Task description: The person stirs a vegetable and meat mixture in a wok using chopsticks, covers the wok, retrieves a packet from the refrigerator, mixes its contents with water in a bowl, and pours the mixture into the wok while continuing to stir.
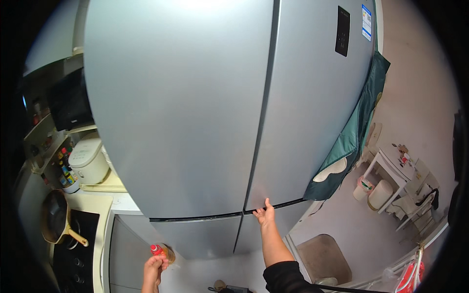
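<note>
In front of me stands a tall silver refrigerator [183, 128]; its doors look closed. My right hand [266, 215] is at the lower edge of the upper right door [307, 121]. Its fingers hook into the dark grip slot, and the thumb rests against the door's face. Low on the left, my left hand [155, 264] has its fingers curled on a bottle [169, 253] with a red cap and amber-brown contents. The hand hides part of the bottle, and the lower end is hard to make out.
At left, a frying pan [56, 219] rests on a black cooktop [84, 227]. Behind it are a white rice cooker [89, 157] and several sauce bottles [66, 168]. A green cloth cover [344, 157] hangs along the refrigerator's right side. A brown mat [324, 256] lies on the floor at right.
</note>
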The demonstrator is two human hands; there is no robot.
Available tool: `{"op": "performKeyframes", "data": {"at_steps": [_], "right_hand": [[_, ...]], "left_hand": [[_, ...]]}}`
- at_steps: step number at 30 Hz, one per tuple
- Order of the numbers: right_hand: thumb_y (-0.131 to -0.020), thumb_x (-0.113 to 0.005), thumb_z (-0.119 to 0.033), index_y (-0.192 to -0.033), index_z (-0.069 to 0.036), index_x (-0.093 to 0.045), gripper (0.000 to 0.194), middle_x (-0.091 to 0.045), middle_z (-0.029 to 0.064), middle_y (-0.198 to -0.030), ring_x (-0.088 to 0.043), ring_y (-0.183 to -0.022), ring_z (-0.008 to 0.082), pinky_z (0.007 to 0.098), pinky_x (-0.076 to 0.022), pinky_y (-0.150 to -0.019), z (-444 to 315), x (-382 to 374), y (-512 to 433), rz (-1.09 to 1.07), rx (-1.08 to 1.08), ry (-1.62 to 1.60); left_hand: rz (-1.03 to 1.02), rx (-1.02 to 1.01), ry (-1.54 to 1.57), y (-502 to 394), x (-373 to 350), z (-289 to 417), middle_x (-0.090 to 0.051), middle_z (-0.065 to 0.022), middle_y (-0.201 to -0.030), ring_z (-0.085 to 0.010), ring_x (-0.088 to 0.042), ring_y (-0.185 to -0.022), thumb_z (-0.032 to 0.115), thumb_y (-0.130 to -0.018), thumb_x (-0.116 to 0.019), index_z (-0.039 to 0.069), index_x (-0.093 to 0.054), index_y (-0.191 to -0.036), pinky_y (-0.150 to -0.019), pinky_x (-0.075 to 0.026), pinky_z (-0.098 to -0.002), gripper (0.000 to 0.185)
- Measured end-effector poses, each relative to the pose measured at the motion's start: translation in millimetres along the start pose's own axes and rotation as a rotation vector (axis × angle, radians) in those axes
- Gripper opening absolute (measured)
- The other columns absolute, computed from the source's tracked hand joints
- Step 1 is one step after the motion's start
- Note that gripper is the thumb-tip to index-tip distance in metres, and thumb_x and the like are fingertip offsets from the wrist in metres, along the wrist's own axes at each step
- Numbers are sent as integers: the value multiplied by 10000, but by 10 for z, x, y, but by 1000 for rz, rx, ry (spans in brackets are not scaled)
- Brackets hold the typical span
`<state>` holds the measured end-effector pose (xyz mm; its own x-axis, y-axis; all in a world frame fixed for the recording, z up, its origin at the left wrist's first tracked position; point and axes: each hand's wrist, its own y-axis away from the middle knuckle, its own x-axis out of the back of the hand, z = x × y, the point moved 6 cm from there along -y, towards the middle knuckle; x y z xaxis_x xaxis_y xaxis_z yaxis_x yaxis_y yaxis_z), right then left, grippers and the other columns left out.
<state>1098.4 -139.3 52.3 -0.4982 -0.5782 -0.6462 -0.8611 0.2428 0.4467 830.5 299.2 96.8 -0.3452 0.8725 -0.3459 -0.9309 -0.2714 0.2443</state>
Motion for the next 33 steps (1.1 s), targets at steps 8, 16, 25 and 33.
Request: {"op": "performKeyframes", "data": {"at_steps": [8, 16, 25, 33], "right_hand": [[-804, -551, -480, -1152, -49, -420, 569, -410, 131, -1215, -382, -1143, 275, 403, -313, -944, 93, 57, 197, -139, -91, -154], [-853, -490, -399, -1115, -71, -488, 420, -541, 109, -1097, -523, -981, 264, 426, -407, -844, -499, 1187, 1200, -55, -49, 68], [-872, -461, -361, -1202, -20, -440, 475, -455, 121, -1233, -419, -1137, 275, 422, -364, -944, -1692, 2610, 1849, 263, 157, 197], [-872, -460, -356, -1199, -18, -442, 471, -454, 122, -1233, -418, -1137, 273, 419, -365, -943, -2450, 3165, 1821, 420, 244, 225]], "left_hand": [[-152, 84, -11, -499, -1035, 146, -621, -106, -816, -137, -583, -661, 19, -838, -467, -4, -574, -894, -613, -482, -240, 123], [-389, 10, -101, -1071, -1822, 259, -615, -76, -843, -122, -560, -715, 60, -839, -472, 12, -579, -910, -670, -456, -243, 137], [-903, -95, -243, -1019, -3477, 321, -612, -56, -850, -111, -565, -769, 86, -843, -497, 2, -583, -940, -720, -453, -242, 154], [-1234, -635, -469, -354, -5202, 682, -595, -41, -813, -99, -524, -693, 115, -797, -589, 28, -602, -948, -644, -432, -237, 175]]}}
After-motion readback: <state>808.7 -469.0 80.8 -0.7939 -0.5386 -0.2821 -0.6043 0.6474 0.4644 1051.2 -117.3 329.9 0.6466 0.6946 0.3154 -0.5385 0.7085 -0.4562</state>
